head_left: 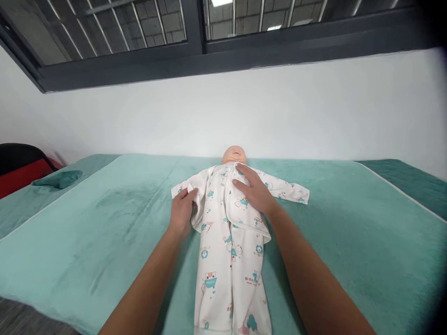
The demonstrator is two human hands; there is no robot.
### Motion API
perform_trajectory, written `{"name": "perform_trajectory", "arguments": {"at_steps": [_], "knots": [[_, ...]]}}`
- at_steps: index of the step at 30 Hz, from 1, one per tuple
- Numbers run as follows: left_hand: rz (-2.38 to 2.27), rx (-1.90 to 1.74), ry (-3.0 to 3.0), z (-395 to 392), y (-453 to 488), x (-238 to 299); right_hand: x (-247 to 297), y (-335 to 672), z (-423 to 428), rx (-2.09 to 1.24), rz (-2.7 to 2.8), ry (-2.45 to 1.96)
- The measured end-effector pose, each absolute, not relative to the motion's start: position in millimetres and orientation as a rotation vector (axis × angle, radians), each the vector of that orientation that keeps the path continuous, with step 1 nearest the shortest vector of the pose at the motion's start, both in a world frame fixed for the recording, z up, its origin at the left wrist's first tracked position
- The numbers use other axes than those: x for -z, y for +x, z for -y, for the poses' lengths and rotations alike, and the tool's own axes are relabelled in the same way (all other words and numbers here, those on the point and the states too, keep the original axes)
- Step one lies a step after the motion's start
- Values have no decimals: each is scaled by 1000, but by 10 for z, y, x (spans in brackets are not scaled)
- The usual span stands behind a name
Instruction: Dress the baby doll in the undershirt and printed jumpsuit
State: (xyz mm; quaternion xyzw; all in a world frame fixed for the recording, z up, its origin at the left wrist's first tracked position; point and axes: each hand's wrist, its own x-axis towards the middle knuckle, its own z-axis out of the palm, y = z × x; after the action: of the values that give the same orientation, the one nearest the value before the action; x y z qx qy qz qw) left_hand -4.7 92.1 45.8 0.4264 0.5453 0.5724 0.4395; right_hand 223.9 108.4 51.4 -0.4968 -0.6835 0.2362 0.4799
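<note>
A baby doll [233,152] lies on its back, with its head at the far edge of the bed. It is dressed in a white printed baby jacket [244,211] over white printed pants [230,279]. My left hand [182,209] is closed on the jacket's edge below the sleeve on the left, fabric bunched between thumb and fingers. Across the doll's upper chest rests my right hand [256,190], open, its fingers stretched out on the jacket front. Both sleeves spread outward; the doll's hands do not show.
A green plush sheet [104,232] covers the bed, which meets a white wall [223,111]. Above is a dark-framed window [195,60] with metal bars. At the far left stand a red and black item [24,172] and a small dark green folded cloth [57,179].
</note>
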Motion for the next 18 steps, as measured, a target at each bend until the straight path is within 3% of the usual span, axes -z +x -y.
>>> {"name": "perform_trajectory", "arguments": {"at_steps": [4,8,12,18], "knots": [[-1108,-1480,1195,-882,174,-920,-532,2243,-1077,-607,1632,-1215],[-1130,-1151,1567,-589,433,-1163,-516,2252,-1102,-614,1592,-1179],[-1097,-915,1730,-132,471,-985,-489,2239,-1112,-591,1568,-1162],[-1348,-1280,1948,204,187,-473,-545,2186,-1050,-402,1627,-1050]]}}
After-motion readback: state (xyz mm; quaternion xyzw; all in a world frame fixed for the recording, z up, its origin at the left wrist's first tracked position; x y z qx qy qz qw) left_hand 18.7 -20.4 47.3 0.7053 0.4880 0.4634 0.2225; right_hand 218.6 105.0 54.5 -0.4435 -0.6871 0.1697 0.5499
